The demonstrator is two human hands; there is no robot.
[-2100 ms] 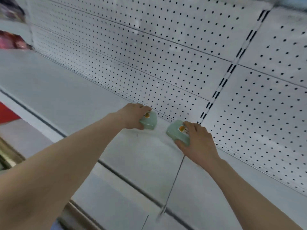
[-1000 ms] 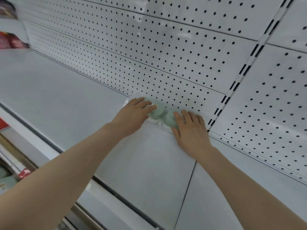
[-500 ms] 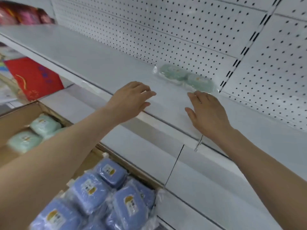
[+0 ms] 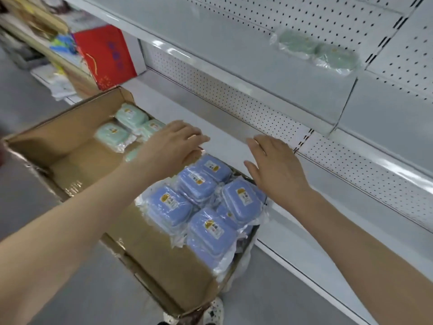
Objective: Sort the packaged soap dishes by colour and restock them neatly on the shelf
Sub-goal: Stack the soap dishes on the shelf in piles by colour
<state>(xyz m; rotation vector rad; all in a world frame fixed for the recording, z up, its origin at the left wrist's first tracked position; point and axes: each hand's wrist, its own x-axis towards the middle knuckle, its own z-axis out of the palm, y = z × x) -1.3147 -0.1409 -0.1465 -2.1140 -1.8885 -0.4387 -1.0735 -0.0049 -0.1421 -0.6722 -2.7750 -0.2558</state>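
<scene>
Green soap dishes (image 4: 314, 51), two clear-wrapped packs, lie side by side and touching at the back of the upper shelf (image 4: 210, 43), against the perforated back panel (image 4: 328, 17). They are the only stock visible on that shelf, and blur hides their labels. Head view, looking down: a cardboard box (image 4: 70, 127) stands open in front of the shelving. Its contents lie grouped by colour, with several green packs (image 4: 121, 130) at its far left corner and a cluster of blue soap dishes (image 4: 206, 202) at its right end, some stacked on others. The left hand (image 4: 173, 146) hovers over the box between the two groups, fingers extended and relaxed, holding nothing. The right hand (image 4: 274, 167) hovers at the far edge of the blue cluster, near the lower shelf (image 4: 178, 106), fingers likewise straight and empty. A red bag (image 4: 105, 57) stands beyond the box, at the left end of the shelving. Judged from this layout, the task is at an early stage: one green pair is placed, no blue pack has reached the shelf, and most of the stock awaits transfer. The exact count left in the box cannot be told.
</scene>
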